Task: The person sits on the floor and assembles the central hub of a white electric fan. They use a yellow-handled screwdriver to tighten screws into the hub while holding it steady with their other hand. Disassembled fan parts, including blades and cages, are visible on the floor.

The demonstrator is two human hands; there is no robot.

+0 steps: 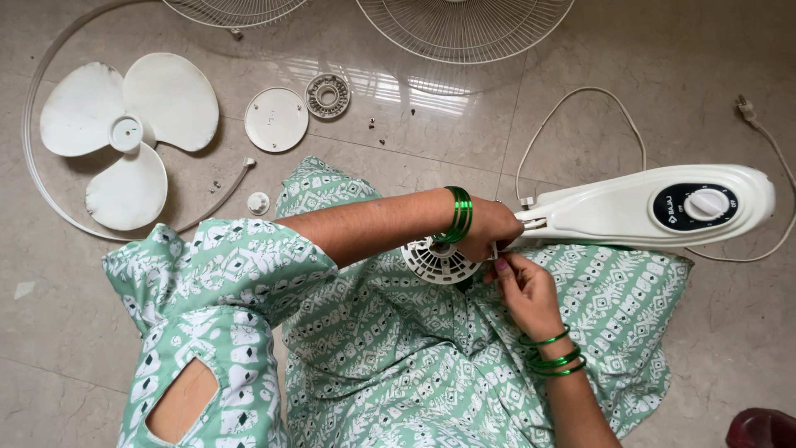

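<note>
A white fan body [655, 209] with a black dial panel lies across my lap, its motor end [437, 261] a round vented housing. My left hand [489, 230] reaches across and grips the neck where the body meets the motor. My right hand [524, 286] is just below it, fingers pinched on something small at the same joint; what it is stays hidden. Green bangles ring both wrists.
On the tiled floor lie a white three-blade fan blade [128, 133], a thin guard ring [33, 124], a round white cap [276, 119], a bearing-like ring [327, 95], a small white knob [259, 202], loose screws, two wire guards [464, 25], and the white power cord [572, 108].
</note>
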